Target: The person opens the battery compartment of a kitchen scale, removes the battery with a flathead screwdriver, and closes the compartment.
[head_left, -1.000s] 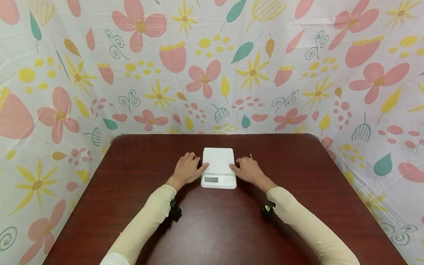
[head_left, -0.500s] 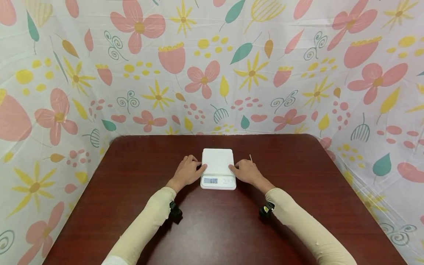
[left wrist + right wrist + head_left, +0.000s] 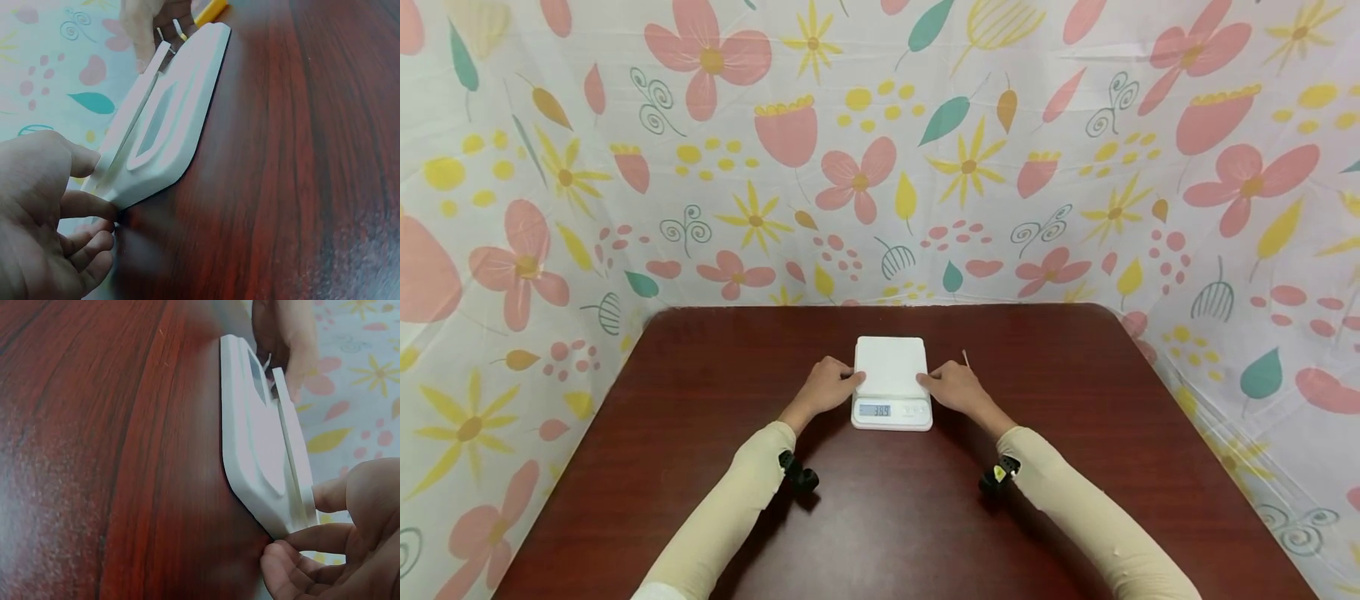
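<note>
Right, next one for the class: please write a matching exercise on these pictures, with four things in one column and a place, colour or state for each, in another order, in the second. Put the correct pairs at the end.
Column 1
1. scale
2. left hand
3. table
4. backdrop

Column 2
A. dark reddish brown, with a wood grain
B. floral-patterned, behind the table
C. pinching one side of the scale
D. white, with a small display

Correct pairs
1-D
2-C
3-A
4-B
</note>
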The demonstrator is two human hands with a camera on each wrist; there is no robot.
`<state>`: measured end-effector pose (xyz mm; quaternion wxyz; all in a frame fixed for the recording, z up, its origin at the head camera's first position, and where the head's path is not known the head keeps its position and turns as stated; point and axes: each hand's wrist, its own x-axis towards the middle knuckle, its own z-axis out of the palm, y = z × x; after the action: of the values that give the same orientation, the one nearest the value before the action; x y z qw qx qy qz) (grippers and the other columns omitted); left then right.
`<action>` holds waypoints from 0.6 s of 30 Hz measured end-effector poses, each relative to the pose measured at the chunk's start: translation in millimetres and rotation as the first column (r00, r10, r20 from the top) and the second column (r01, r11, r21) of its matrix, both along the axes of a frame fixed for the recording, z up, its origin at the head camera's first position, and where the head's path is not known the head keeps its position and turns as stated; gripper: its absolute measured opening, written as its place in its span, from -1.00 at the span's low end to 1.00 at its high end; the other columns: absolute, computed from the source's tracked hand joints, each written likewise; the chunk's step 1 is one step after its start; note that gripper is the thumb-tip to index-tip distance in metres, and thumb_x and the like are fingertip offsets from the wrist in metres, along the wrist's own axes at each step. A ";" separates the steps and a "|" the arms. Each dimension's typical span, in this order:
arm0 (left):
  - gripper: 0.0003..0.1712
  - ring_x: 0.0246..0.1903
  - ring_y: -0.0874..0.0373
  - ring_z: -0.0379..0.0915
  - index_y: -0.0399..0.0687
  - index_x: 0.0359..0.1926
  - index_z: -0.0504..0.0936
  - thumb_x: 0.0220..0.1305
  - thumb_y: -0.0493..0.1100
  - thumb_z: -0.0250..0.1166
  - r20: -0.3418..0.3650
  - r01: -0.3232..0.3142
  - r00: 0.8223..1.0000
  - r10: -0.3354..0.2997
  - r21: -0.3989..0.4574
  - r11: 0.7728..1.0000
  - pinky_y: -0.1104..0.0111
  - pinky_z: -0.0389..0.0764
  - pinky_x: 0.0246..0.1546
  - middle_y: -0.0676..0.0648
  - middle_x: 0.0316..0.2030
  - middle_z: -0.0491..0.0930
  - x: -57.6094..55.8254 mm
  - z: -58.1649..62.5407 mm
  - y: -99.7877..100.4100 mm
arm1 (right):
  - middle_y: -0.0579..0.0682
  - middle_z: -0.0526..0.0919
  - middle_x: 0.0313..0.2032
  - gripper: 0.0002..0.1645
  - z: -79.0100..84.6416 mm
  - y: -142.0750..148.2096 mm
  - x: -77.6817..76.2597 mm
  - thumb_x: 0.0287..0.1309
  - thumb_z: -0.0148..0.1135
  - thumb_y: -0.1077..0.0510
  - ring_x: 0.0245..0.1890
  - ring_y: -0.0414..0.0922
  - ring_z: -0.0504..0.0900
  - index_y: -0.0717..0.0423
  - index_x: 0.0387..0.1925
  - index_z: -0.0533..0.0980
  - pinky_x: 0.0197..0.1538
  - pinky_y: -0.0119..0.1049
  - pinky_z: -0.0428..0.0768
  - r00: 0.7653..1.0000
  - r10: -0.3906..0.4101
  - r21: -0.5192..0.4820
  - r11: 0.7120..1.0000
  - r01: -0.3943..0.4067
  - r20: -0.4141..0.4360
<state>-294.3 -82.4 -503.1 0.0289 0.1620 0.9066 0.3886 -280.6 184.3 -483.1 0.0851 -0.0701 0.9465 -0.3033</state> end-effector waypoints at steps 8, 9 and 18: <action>-0.56 -0.02 -0.18 0.62 -0.25 0.05 0.75 0.50 0.03 0.22 0.055 -0.007 0.998 0.004 0.051 0.999 0.06 0.68 -0.03 -0.32 -0.03 0.70 1.4 -1.9 -2.3 | 0.00 0.59 -0.61 -0.46 -2.4 -1.1 3.7 0.43 0.20 -0.12 -0.58 -0.17 0.33 0.28 0.04 0.70 -0.46 -0.35 0.30 0.995 -0.084 -0.103 0.991 0.089 0.049; -0.54 0.07 -0.17 0.59 -0.25 0.08 0.73 0.50 0.04 0.22 0.064 -0.015 0.998 0.012 0.057 0.998 0.04 0.67 0.05 -0.30 0.04 0.68 1.9 -2.4 -2.6 | 0.00 0.54 -0.66 -0.46 -2.5 -1.1 4.6 0.43 0.20 -0.12 -0.60 -0.17 0.33 0.27 0.04 0.70 -0.48 -0.35 0.30 0.994 -0.090 -0.119 0.988 0.096 0.057; -0.39 0.25 -0.07 0.50 -0.14 0.31 0.59 0.45 0.17 0.25 0.167 -0.103 0.983 0.077 0.153 0.983 0.01 0.59 0.21 -0.12 0.26 0.58 5.0 -2.9 -2.8 | 0.16 0.75 0.01 -0.45 0.7 2.2 8.9 0.40 0.22 -0.18 -0.12 -0.05 0.68 0.20 0.05 0.70 -0.20 -0.26 0.61 0.990 -0.139 -0.163 0.977 0.139 0.011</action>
<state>-289.4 -85.2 -506.0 0.0708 0.0908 0.8735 0.4731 -271.7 186.5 -482.4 0.0575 -0.0105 0.9211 -0.3850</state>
